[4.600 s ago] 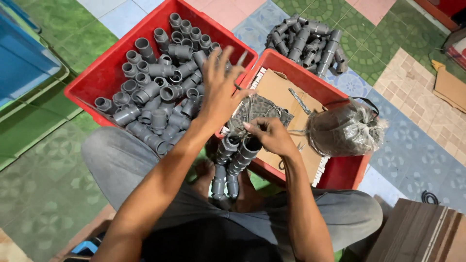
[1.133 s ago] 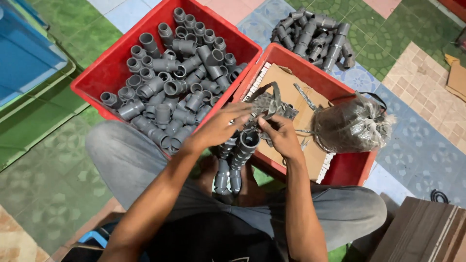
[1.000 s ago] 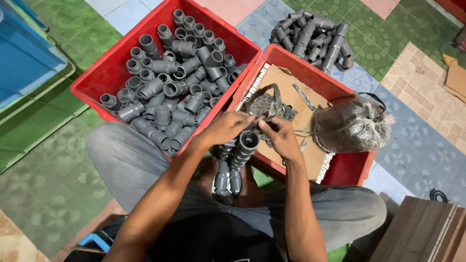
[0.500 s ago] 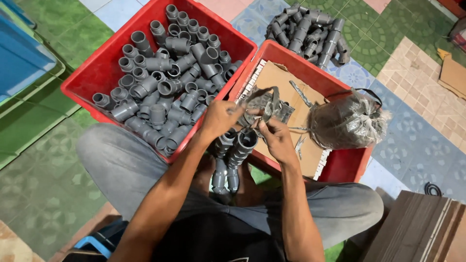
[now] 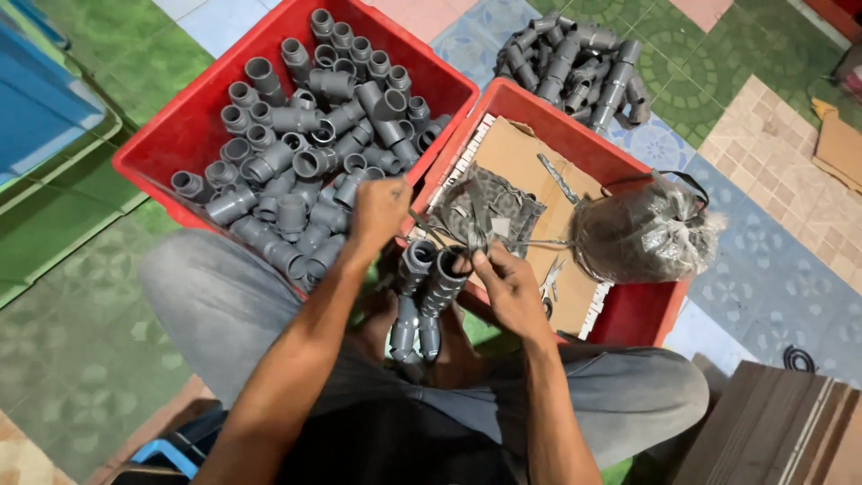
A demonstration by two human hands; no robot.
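Hands are working close together above the lap of a person sitting on the tiled floor [image 5: 763,144]. Between them, two stacked columns of grey pipe fittings [image 5: 422,296] are standing upright between the knees, ribbed and round-mouthed, openings facing up. The right hand [image 5: 507,283] is pinching its fingertips at the rim of the nearer column; what it is gripping is too small to tell. The left hand [image 5: 379,211] is lying curled just left of the columns, fingers closing on something thin, which cannot be made out.

Just beyond the hands, a smaller red crate [image 5: 628,310] is holding a sheet of brown cardboard [image 5: 516,162], a flat grey mesh packet [image 5: 489,202] and, to the right, a crinkled clear plastic bag [image 5: 642,229] bulging with dark contents. Left of the hands, a larger red crate [image 5: 193,121] is brimming with loose grey fittings [image 5: 305,153]. Farthest off, past the smaller crate, another heap of grey fittings [image 5: 579,58] is lying on the floor tiles.
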